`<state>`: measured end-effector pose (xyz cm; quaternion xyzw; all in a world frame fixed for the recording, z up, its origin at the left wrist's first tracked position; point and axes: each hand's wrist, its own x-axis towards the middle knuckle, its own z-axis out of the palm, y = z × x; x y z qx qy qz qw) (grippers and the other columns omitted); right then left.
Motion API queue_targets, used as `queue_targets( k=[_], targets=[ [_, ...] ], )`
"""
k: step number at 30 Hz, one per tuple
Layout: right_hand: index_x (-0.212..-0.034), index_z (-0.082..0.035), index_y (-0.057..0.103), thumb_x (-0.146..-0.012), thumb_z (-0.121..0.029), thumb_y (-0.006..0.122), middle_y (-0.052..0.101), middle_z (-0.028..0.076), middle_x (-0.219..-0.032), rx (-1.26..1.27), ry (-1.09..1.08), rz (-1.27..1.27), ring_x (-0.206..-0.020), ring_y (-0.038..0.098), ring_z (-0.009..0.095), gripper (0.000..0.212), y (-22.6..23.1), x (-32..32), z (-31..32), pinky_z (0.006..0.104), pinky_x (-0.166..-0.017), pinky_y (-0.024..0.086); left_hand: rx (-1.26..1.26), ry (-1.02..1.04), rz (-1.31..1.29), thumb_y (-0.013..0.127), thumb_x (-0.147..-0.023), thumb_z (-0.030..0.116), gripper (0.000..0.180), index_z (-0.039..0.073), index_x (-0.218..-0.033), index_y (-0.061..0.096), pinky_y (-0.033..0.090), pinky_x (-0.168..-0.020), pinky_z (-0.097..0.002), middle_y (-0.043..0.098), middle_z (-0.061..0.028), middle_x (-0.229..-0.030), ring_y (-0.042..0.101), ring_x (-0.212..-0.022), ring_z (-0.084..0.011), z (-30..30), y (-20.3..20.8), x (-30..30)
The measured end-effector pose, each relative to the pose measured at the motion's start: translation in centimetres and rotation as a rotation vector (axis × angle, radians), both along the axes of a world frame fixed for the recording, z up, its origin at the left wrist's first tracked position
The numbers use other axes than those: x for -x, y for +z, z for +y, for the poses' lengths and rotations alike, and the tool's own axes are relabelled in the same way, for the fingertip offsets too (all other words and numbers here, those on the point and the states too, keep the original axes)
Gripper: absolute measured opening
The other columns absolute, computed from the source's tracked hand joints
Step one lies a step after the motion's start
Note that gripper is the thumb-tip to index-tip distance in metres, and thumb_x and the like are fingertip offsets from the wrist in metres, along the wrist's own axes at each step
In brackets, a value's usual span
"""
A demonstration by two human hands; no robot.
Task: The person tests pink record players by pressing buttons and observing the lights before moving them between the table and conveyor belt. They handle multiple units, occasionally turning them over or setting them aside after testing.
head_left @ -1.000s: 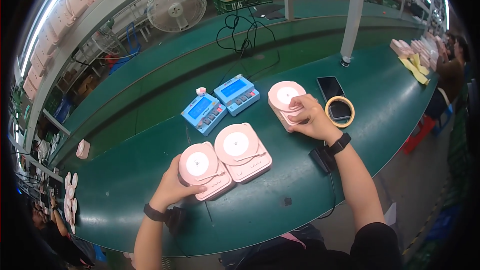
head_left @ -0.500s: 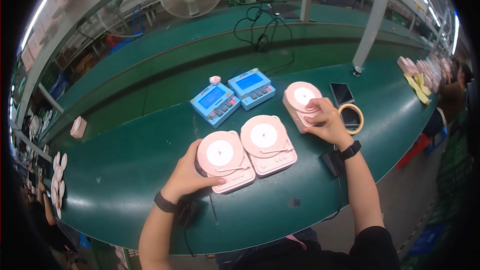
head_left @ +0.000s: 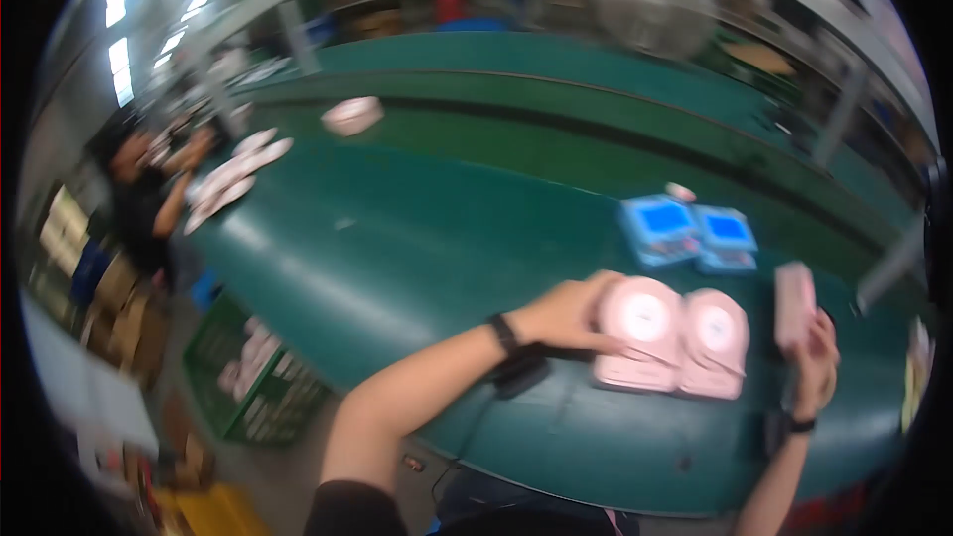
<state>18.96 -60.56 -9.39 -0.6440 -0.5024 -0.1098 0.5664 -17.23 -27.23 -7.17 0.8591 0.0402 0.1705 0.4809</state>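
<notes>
- the left hand (head_left: 561, 316) is curling its fingers against the left edge of a pink device (head_left: 640, 333) lying on the green table (head_left: 417, 238).
- the right hand (head_left: 812, 357) is gripping another pink device (head_left: 794, 303), lifted off the table at the right.
- a third pink device (head_left: 715, 342) is lying between them, touching the first.

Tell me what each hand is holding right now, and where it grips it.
The right hand holds a pink device lifted off the table, gripped at its lower end. The left hand rests on the left edge of another pink device lying on the green table.
</notes>
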Motion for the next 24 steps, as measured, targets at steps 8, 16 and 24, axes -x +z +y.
queue_targets(
  k=[8,16,24],
  targets=[
    [-0.137,-0.001,0.043,-0.098,-0.020,0.057,0.050,0.011,-0.132,-0.382,0.063,0.935,-0.119,0.049,0.020,0.046,-1.8,-3.3,-0.5,0.0302,-0.102,0.036,0.115,-0.013,0.007,0.071,-0.085,0.034,0.067,0.002,-0.135,0.040,0.041,-0.055,-0.0275,0.056,-0.0038,-0.069,0.053,-0.060,-0.0119,0.6,-0.1,0.7],
    [-0.143,-0.002,0.029,-0.095,-0.025,0.061,0.044,0.017,-0.135,0.049,-0.405,0.229,-0.121,0.045,0.024,0.062,-3.0,-2.1,1.7,0.0338,-0.101,0.037,0.100,-0.031,-0.002,0.070,-0.085,0.034,0.067,0.002,-0.135,0.040,0.040,-0.054,-0.0275,0.054,-0.0032,-0.067,0.053,-0.059,-0.0118,0.7,-0.1,0.0],
    [-0.144,-0.002,0.025,-0.093,-0.024,0.064,0.039,0.020,-0.138,0.084,-0.402,0.239,-0.124,0.043,0.027,0.068,-1.9,0.4,2.4,0.0343,-0.104,0.035,0.098,-0.022,0.029,0.070,-0.086,0.033,0.067,0.002,-0.136,0.040,0.040,-0.055,-0.0270,0.053,-0.0027,-0.068,0.051,-0.059,-0.0112,0.6,0.2,0.6]
  ],
)
